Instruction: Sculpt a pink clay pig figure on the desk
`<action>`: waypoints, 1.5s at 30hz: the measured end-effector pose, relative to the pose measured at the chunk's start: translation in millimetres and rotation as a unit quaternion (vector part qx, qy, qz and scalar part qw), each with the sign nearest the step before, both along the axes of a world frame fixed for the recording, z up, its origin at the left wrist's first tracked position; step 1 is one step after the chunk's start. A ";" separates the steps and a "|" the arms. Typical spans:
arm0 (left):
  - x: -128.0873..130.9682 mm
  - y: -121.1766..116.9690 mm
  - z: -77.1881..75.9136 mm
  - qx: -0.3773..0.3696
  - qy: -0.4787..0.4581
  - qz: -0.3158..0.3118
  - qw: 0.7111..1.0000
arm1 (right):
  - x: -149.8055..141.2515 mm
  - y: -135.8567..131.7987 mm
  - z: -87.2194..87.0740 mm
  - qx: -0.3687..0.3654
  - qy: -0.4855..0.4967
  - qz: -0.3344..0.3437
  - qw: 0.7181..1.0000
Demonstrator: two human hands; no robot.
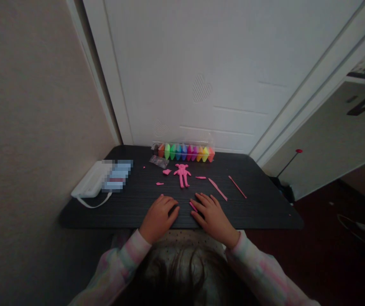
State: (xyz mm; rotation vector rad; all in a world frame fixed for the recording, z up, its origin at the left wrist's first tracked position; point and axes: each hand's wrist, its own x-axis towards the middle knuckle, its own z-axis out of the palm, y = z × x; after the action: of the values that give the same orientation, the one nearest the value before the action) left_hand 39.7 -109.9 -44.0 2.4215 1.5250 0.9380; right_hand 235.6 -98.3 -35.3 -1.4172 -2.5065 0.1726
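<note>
My left hand (159,214) rests low on the dark table, thumb apart from its bent fingers, with nothing seen in it. Fingers spread, my right hand (212,213) lies over a small pink clay roll (193,206), which shows beside the index finger and partly under it. Beyond both hands, a pink clay figure (182,173) with round ears, arms and two long legs lies flat. Around it are a pink clay lump (167,172), a small pink piece (159,184) and a short pink strip (200,177). A pink modelling knife (218,189) and a thin pink stick (237,187) lie to the right.
Along the back of the table (131,212) stands a clear pack of coloured clay (184,152), with a small plastic packet (159,161) in front. A white case with a strap (89,180) sits at left. A white door (176,76) rises behind the table.
</note>
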 end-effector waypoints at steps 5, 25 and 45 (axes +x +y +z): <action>-0.3 0.6 -1.9 -0.004 0.005 -0.004 1.000 | -2.8 11.9 -0.7 0.009 0.057 -0.020 0.998; 0.6 0.5 -1.5 0.012 0.004 -0.004 1.000 | 15.2 6.9 -7.6 0.048 0.019 -0.107 0.993; -0.1 1.5 -2.8 0.006 0.003 -0.005 1.000 | 11.1 0.8 -2.3 -0.019 -0.077 0.009 0.997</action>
State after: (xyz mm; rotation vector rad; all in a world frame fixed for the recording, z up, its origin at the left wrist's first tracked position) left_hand 39.6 -108.4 -46.9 2.4410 1.5119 0.9404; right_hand 246.7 -97.5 -37.5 -1.4747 -2.6543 0.1202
